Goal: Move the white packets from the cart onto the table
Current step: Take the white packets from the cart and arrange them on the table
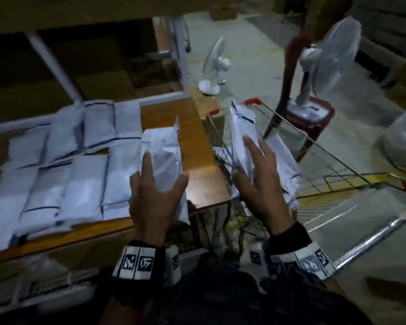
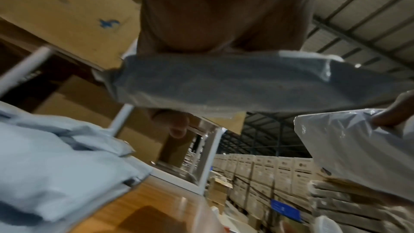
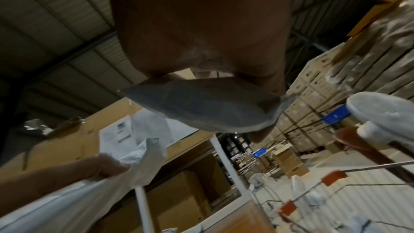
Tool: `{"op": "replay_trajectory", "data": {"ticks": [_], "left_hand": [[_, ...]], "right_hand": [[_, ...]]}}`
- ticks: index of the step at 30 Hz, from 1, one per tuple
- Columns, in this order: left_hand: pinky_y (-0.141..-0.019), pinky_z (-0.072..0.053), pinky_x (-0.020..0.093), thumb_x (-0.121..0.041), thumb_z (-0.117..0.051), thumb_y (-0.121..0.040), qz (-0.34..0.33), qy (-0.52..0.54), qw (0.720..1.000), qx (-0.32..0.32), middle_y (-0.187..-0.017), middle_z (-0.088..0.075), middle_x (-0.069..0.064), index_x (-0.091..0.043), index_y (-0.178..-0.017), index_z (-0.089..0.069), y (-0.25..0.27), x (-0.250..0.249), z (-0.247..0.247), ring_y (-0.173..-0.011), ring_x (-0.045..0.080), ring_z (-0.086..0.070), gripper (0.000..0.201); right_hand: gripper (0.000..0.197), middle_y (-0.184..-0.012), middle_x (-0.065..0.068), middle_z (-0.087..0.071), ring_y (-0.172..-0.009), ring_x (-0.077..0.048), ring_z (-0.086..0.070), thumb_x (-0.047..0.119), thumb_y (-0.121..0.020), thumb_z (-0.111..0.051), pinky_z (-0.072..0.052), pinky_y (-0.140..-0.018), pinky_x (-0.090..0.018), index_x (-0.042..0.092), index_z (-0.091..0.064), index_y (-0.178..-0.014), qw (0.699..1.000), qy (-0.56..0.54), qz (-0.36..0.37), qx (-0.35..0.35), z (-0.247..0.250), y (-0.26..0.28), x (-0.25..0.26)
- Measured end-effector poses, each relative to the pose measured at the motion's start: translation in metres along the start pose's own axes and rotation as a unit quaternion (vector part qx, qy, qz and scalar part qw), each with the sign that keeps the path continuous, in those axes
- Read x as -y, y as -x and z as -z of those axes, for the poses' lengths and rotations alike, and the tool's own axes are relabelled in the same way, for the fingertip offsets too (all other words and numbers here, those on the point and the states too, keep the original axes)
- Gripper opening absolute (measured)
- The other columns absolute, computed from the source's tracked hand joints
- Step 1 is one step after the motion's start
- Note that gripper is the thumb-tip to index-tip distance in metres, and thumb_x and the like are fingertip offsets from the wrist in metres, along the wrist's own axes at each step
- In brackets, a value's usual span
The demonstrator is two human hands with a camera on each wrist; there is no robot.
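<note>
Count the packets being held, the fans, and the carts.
Held packets: 2, one in the left hand, one in the right hand
Fans: 2
Carts: 1
Total: 5

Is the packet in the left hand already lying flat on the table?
No, the left hand grips its packet raised and tilted above the table edge.
</note>
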State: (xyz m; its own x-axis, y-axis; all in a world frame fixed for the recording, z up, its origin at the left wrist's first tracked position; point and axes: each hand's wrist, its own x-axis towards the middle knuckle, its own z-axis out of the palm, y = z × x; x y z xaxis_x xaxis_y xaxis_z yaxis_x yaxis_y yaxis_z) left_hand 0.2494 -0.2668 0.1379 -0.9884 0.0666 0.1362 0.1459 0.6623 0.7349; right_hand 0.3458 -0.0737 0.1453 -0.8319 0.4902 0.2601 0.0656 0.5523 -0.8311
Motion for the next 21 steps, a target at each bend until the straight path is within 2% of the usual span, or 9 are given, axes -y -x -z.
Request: {"op": "replay_trajectory", "data": {"ticks": [2, 3, 6, 9, 10, 13, 16, 19, 21], "left_hand": [[-0.1, -0.04, 0.044, -0.078, -0.061, -0.071, 0.03, -0.007, 0.999, -0.008, -0.146, -0.042, 0.013, -0.038, -0.155, -0.021, 0.004, 0.017, 0.025, -0.13, 0.035, -0.043, 0.101], [-0.1, -0.039, 0.043, -0.078, -0.059, -0.071, 0.042, -0.012, 0.999, -0.014, -0.146, -0.043, 0.014, -0.035, -0.155, -0.022, 0.005, 0.025, 0.036, -0.13, 0.035, -0.042, 0.102], [-0.101, -0.038, 0.043, -0.078, -0.051, -0.066, 0.072, -0.015, 0.996, -0.042, -0.147, -0.044, 0.017, -0.03, -0.155, -0.025, 0.008, 0.055, 0.069, -0.131, 0.036, -0.043, 0.105], [-0.1, -0.039, 0.046, -0.085, -0.045, -0.06, 0.083, 0.007, 0.994, -0.074, -0.142, -0.047, 0.02, -0.03, -0.155, -0.026, 0.014, 0.083, 0.098, -0.129, 0.038, -0.044, 0.112], [-0.1, -0.04, 0.046, -0.086, -0.046, -0.061, 0.089, 0.008, 0.993, -0.081, -0.14, -0.048, 0.021, -0.03, -0.155, -0.026, 0.014, 0.092, 0.108, -0.128, 0.038, -0.045, 0.112], [-0.1, -0.04, 0.046, -0.084, -0.059, -0.067, 0.111, 0.005, 0.989, -0.097, -0.141, -0.047, 0.019, -0.03, -0.155, -0.026, 0.012, 0.124, 0.139, -0.128, 0.038, -0.044, 0.108], [-0.098, -0.041, 0.046, -0.079, -0.061, -0.07, 0.121, 0.006, 0.988, -0.099, -0.139, -0.046, 0.018, -0.032, -0.155, -0.025, -0.003, 0.161, 0.17, -0.127, 0.037, -0.044, 0.104], [-0.094, -0.042, 0.044, -0.07, -0.063, -0.077, 0.116, -0.025, 0.99, -0.074, -0.142, -0.045, 0.014, -0.035, -0.156, -0.02, -0.02, 0.195, 0.198, -0.127, 0.035, -0.043, 0.096], [-0.094, -0.042, 0.042, -0.07, -0.061, -0.078, 0.098, -0.052, 0.992, -0.063, -0.144, -0.043, 0.009, -0.037, -0.155, -0.017, -0.033, 0.219, 0.217, -0.128, 0.032, -0.043, 0.094]], "right_hand": [[0.063, -0.162, 0.001, -0.017, -0.144, 0.003, -0.012, 0.036, -0.095, -0.052, -0.02, -0.107, -0.02, 0.034, -0.03, -0.153, 0.999, -0.002, 0.033, 0.021, -0.016, 0.001, 0.017], [0.064, -0.162, -0.001, -0.018, -0.143, 0.003, -0.012, 0.036, -0.093, -0.052, -0.019, -0.107, -0.019, 0.033, -0.031, -0.153, 0.998, -0.005, 0.047, 0.03, -0.024, 0.002, 0.025], [0.063, -0.162, -0.004, -0.019, -0.149, -0.007, -0.013, 0.036, -0.093, -0.052, -0.019, -0.109, -0.019, 0.034, -0.031, -0.152, 0.995, -0.026, 0.071, 0.07, -0.055, 0.009, 0.047], [0.062, -0.163, -0.002, -0.016, -0.146, -0.001, -0.014, 0.035, -0.094, -0.053, -0.016, -0.102, 0.0, 0.036, -0.032, -0.152, 0.99, -0.054, 0.082, 0.105, -0.089, 0.017, 0.067], [0.062, -0.162, -0.002, -0.015, -0.143, 0.003, -0.015, 0.036, -0.094, -0.053, -0.017, -0.1, 0.001, 0.036, -0.032, -0.152, 0.988, -0.062, 0.082, 0.116, -0.1, 0.019, 0.074], [0.063, -0.162, 0.0, -0.016, -0.142, 0.002, -0.017, 0.039, -0.093, -0.05, -0.024, -0.102, -0.009, 0.036, -0.031, -0.153, 0.985, -0.067, 0.088, 0.135, -0.138, 0.022, 0.098], [0.064, -0.162, -0.004, -0.017, -0.145, -0.002, -0.015, 0.039, -0.093, -0.05, -0.021, -0.109, -0.021, 0.033, -0.031, -0.154, 0.985, -0.062, 0.095, 0.13, -0.184, 0.023, 0.124], [0.064, -0.162, -0.005, -0.018, -0.146, -0.005, -0.015, 0.04, -0.093, -0.05, -0.024, -0.111, -0.026, 0.031, -0.031, -0.154, 0.985, -0.061, 0.099, 0.126, -0.229, 0.029, 0.151], [0.064, -0.162, -0.005, -0.017, -0.146, -0.003, -0.015, 0.04, -0.093, -0.05, -0.024, -0.112, -0.027, 0.03, -0.031, -0.154, 0.985, -0.061, 0.101, 0.126, -0.263, 0.036, 0.171]]}}
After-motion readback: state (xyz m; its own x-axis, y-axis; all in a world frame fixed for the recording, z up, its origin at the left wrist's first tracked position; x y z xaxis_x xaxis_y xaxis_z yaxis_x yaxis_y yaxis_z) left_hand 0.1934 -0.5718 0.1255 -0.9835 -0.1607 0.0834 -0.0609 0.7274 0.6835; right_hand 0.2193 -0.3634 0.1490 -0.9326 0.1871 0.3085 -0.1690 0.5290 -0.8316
